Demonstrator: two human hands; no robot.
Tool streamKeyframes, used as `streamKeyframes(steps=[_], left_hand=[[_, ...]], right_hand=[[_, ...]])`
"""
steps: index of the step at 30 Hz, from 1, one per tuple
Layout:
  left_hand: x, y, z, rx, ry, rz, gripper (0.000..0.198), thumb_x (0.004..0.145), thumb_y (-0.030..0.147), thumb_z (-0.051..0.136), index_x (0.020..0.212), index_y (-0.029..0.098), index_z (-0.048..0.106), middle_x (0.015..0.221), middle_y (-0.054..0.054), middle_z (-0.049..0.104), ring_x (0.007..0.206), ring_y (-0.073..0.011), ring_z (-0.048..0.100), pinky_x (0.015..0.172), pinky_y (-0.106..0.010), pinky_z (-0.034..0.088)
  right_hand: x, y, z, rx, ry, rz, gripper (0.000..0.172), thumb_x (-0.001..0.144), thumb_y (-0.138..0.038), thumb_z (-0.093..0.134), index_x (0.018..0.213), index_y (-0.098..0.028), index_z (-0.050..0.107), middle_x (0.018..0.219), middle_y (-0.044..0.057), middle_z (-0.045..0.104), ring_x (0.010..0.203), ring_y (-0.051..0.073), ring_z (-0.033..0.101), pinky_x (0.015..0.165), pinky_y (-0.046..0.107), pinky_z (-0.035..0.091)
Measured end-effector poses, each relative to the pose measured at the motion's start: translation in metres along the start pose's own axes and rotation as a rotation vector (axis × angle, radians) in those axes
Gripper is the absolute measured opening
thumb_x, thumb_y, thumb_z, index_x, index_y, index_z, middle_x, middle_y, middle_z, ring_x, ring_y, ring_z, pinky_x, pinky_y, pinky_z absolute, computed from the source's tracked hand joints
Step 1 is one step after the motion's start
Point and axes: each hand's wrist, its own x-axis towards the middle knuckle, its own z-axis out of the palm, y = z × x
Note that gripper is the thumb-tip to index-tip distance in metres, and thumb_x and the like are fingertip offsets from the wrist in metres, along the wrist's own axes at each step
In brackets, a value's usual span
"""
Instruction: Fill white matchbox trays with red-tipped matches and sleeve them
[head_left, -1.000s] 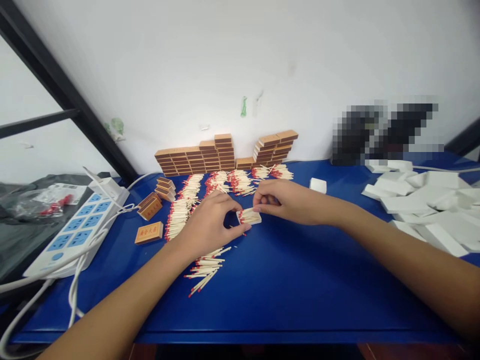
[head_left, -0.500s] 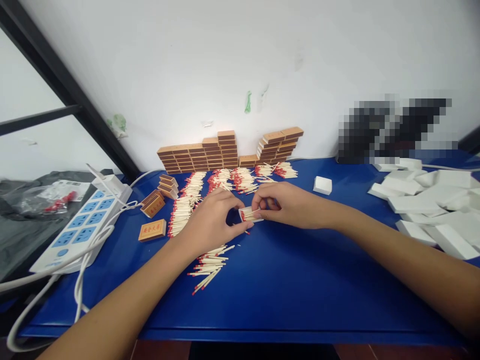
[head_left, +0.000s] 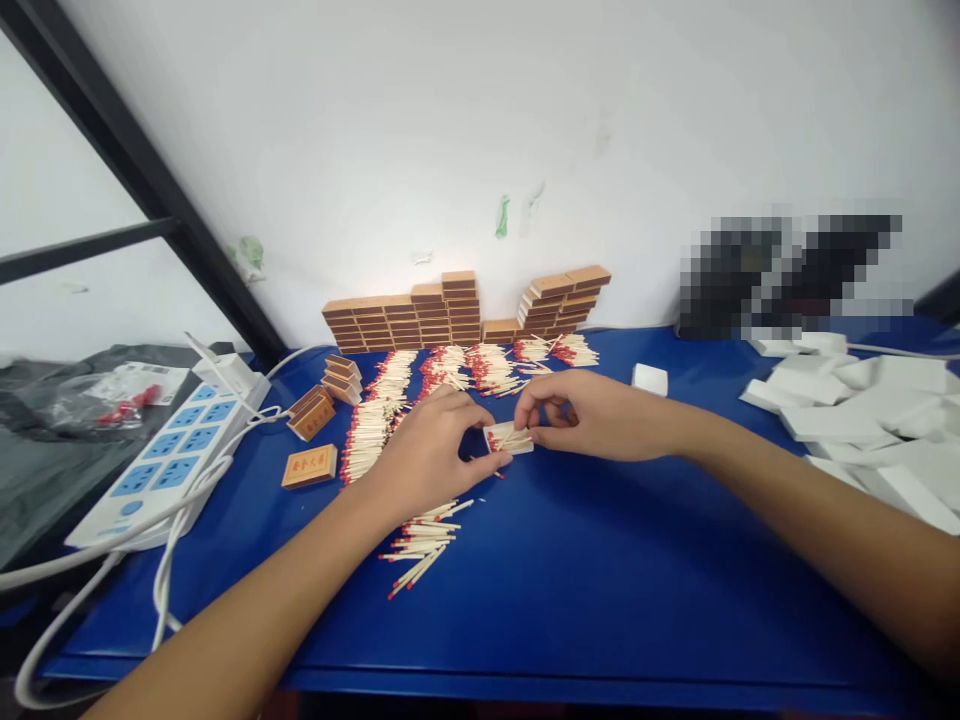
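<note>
A small white matchbox tray (head_left: 510, 439) filled with red-tipped matches rests on the blue table (head_left: 600, 560). My left hand (head_left: 431, 450) pinches its left end between thumb and fingers. My right hand (head_left: 581, 412) holds its right end, fingertips pressing on the matches inside. A loose heap of matches (head_left: 424, 540) lies just below my left wrist. Rows of matches (head_left: 390, 400) stretch behind my hands toward the wall.
Stacked brown matchboxes (head_left: 442, 310) line the wall. A few matchbox sleeves (head_left: 309, 466) lie left of the matches. A white power strip (head_left: 161, 455) with cables sits at the left edge. White trays (head_left: 862, 400) pile up at the right; one tray (head_left: 649, 379) stands alone.
Both hands stay on the tray with only small finger shifts. The view has drifted slightly, moving everything a little right and down.
</note>
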Motion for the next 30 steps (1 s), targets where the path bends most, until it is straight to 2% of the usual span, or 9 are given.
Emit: streamKeyframes(steps=[7, 9, 12, 15, 17, 21, 25, 30], left_hand=[[0.002, -0.001, -0.001, 0.002, 0.018, 0.019, 0.030, 0.088, 0.038, 0.087, 0.104, 0.017, 0.073, 0.099, -0.005, 0.072, 0.100, -0.0252, 0.065, 0.091, -0.041, 0.050], [0.001, 0.000, -0.001, -0.007, 0.017, 0.009, 0.029, 0.088, 0.039, 0.088, 0.103, 0.018, 0.073, 0.100, -0.005, 0.072, 0.101, -0.0250, 0.065, 0.091, -0.040, 0.050], [0.001, 0.002, -0.002, -0.021, 0.005, 0.012, 0.029, 0.089, 0.040, 0.087, 0.102, 0.019, 0.073, 0.102, -0.005, 0.073, 0.101, -0.0245, 0.065, 0.091, -0.040, 0.050], [0.001, 0.003, -0.002, -0.027, 0.012, 0.013, 0.029, 0.089, 0.041, 0.087, 0.102, 0.019, 0.073, 0.101, -0.004, 0.073, 0.101, -0.0242, 0.065, 0.091, -0.040, 0.050], [0.001, 0.003, -0.003, -0.023, 0.016, 0.010, 0.028, 0.089, 0.041, 0.086, 0.102, 0.020, 0.073, 0.100, -0.004, 0.072, 0.100, -0.0241, 0.065, 0.090, -0.040, 0.050], [0.001, 0.003, -0.003, -0.015, 0.006, 0.009, 0.027, 0.089, 0.040, 0.086, 0.102, 0.019, 0.073, 0.101, -0.004, 0.072, 0.098, -0.0238, 0.065, 0.089, -0.040, 0.050], [0.000, 0.003, -0.003, -0.018, 0.018, 0.005, 0.028, 0.089, 0.041, 0.086, 0.103, 0.020, 0.074, 0.100, -0.004, 0.072, 0.099, -0.0242, 0.065, 0.089, -0.040, 0.050], [0.001, 0.002, -0.003, -0.025, 0.023, 0.005, 0.027, 0.090, 0.041, 0.085, 0.103, 0.021, 0.074, 0.101, -0.004, 0.072, 0.100, -0.0244, 0.065, 0.090, -0.040, 0.050]], right_hand=[[-0.003, 0.002, -0.004, -0.114, 0.064, -0.059, 0.023, 0.084, -0.042, 0.072, 0.095, -0.022, 0.075, 0.076, 0.001, 0.064, 0.066, 0.016, 0.053, 0.062, 0.030, 0.040], [0.002, 0.012, -0.007, -0.143, 0.190, -0.044, 0.019, 0.086, -0.039, 0.067, 0.090, -0.021, 0.073, 0.074, 0.001, 0.065, 0.065, 0.016, 0.053, 0.062, 0.030, 0.040], [0.012, 0.038, -0.015, -0.265, 0.474, 0.026, 0.017, 0.086, -0.034, 0.063, 0.086, -0.020, 0.073, 0.080, 0.004, 0.069, 0.069, 0.018, 0.057, 0.067, 0.032, 0.042], [0.021, 0.063, -0.021, -0.321, 0.570, 0.117, 0.020, 0.086, -0.036, 0.067, 0.091, -0.018, 0.075, 0.091, 0.008, 0.073, 0.074, 0.020, 0.061, 0.070, 0.033, 0.044], [0.026, 0.074, -0.022, -0.344, 0.549, 0.132, 0.021, 0.086, -0.038, 0.069, 0.091, -0.018, 0.075, 0.093, 0.008, 0.074, 0.078, 0.021, 0.062, 0.071, 0.033, 0.044], [0.031, 0.080, -0.021, -0.344, 0.403, 0.156, 0.019, 0.091, -0.033, 0.063, 0.082, -0.020, 0.072, 0.086, 0.007, 0.074, 0.076, 0.020, 0.063, 0.069, 0.032, 0.044], [0.028, 0.076, -0.022, -0.337, 0.336, 0.196, 0.017, 0.092, -0.030, 0.059, 0.083, -0.020, 0.070, 0.084, 0.007, 0.075, 0.074, 0.020, 0.063, 0.067, 0.032, 0.043], [0.013, 0.063, -0.035, -0.312, 0.283, 0.138, 0.026, 0.095, -0.041, 0.057, 0.081, -0.020, 0.066, 0.080, 0.007, 0.072, 0.070, 0.020, 0.059, 0.067, 0.032, 0.041]])
